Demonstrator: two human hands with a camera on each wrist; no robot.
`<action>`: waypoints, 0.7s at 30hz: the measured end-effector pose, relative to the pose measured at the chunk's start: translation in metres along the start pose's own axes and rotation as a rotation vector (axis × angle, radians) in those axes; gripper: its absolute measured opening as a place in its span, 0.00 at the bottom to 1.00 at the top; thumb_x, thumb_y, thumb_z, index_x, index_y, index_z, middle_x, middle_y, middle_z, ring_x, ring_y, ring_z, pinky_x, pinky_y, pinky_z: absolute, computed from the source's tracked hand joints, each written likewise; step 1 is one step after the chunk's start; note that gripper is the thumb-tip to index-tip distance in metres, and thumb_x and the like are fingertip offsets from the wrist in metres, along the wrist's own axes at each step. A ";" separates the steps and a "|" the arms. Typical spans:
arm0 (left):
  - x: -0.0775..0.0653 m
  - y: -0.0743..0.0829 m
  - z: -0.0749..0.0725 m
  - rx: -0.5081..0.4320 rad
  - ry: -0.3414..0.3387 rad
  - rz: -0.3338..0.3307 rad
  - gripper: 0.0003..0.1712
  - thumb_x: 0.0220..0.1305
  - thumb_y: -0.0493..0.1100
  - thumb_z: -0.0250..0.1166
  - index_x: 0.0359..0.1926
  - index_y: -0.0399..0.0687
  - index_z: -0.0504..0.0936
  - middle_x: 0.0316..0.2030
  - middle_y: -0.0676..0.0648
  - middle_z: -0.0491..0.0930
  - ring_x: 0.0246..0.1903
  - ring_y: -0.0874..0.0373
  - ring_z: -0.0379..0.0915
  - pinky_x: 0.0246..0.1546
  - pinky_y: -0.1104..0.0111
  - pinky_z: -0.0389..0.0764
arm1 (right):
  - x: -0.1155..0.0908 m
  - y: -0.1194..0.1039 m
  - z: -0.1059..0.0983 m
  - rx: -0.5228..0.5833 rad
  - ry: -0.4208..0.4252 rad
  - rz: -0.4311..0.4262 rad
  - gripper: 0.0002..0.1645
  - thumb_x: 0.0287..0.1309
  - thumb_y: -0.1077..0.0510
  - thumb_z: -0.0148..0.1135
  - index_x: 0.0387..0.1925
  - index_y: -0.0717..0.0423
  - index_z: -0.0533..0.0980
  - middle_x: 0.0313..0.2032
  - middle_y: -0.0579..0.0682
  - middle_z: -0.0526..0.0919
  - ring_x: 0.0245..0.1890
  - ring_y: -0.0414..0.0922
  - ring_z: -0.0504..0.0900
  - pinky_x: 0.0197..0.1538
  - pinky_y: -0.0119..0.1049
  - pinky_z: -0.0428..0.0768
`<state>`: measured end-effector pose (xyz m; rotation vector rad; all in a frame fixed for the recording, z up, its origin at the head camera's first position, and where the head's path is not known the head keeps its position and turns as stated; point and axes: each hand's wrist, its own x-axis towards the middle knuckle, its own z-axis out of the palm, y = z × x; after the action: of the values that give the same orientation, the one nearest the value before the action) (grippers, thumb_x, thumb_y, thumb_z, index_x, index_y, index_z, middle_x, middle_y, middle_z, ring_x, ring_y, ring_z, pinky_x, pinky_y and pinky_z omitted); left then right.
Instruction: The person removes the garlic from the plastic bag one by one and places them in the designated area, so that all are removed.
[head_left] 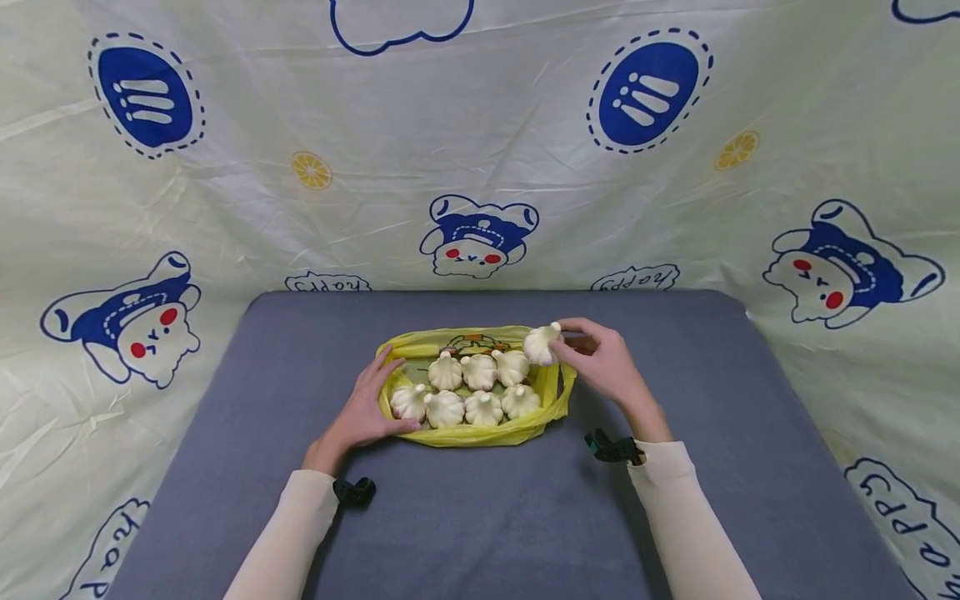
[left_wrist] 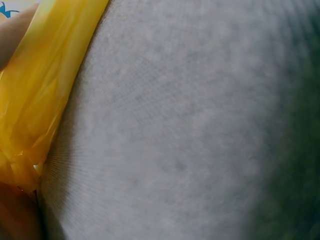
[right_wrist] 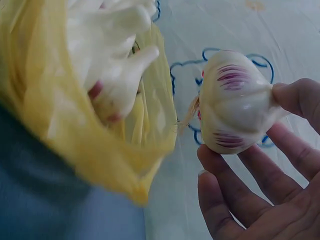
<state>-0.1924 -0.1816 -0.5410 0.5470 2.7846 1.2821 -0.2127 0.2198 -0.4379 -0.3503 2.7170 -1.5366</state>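
A yellow plastic bag point(head_left: 480, 437) lies spread wide around several white garlic bulbs point(head_left: 480, 372), set in two rows. Around the bag's left end, my left hand point(head_left: 367, 404) rests with fingers and thumb spread, touching its rim. The left wrist view catches only part of that hand beside the yellow plastic point(left_wrist: 47, 85). Above the bag's back right corner, my right hand point(head_left: 603, 358) pinches one garlic bulb point(head_left: 540, 343). In the right wrist view, this bulb point(right_wrist: 237, 102) shows purple streaks and dry roots, its stem end at the thumb.
A grey-blue cloth covers the table point(head_left: 480, 525). Behind it hangs a pale curtain point(head_left: 480, 125) with blue cartoon prints. Each wrist wears a dark strap, the right one point(head_left: 613, 447) close to the tabletop. Dark and orange markings point(head_left: 474, 342) show inside the bag's back edge.
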 end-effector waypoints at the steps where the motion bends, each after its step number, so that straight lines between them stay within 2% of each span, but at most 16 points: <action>1: 0.000 0.000 0.000 -0.001 0.000 -0.001 0.63 0.44 0.57 0.84 0.78 0.48 0.63 0.83 0.47 0.41 0.80 0.36 0.37 0.72 0.30 0.51 | -0.002 0.003 -0.003 0.000 0.010 0.002 0.27 0.70 0.44 0.64 0.63 0.53 0.78 0.60 0.59 0.82 0.56 0.58 0.84 0.54 0.56 0.84; 6: 0.001 0.000 -0.001 0.001 -0.001 -0.004 0.64 0.44 0.57 0.84 0.79 0.49 0.61 0.83 0.47 0.41 0.80 0.36 0.37 0.72 0.31 0.50 | -0.013 0.014 -0.018 -0.026 0.072 0.012 0.28 0.70 0.44 0.64 0.63 0.55 0.77 0.60 0.59 0.82 0.57 0.57 0.84 0.53 0.50 0.84; 13: 0.001 0.001 -0.001 0.005 -0.013 -0.016 0.66 0.45 0.58 0.84 0.80 0.50 0.58 0.84 0.48 0.41 0.80 0.37 0.38 0.73 0.32 0.51 | -0.028 0.031 -0.032 -0.052 0.147 0.069 0.28 0.70 0.46 0.65 0.64 0.57 0.77 0.61 0.61 0.81 0.58 0.60 0.83 0.46 0.26 0.80; 21: 0.000 0.002 -0.002 -0.001 -0.014 -0.016 0.67 0.44 0.57 0.84 0.81 0.48 0.57 0.83 0.46 0.41 0.80 0.37 0.38 0.74 0.34 0.49 | -0.035 0.060 -0.037 -0.092 0.223 0.086 0.26 0.70 0.48 0.65 0.62 0.59 0.78 0.61 0.61 0.81 0.57 0.60 0.83 0.44 0.16 0.76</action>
<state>-0.1924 -0.1814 -0.5384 0.5300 2.7708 1.2712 -0.1944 0.2876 -0.4726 -0.0626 2.9320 -1.5170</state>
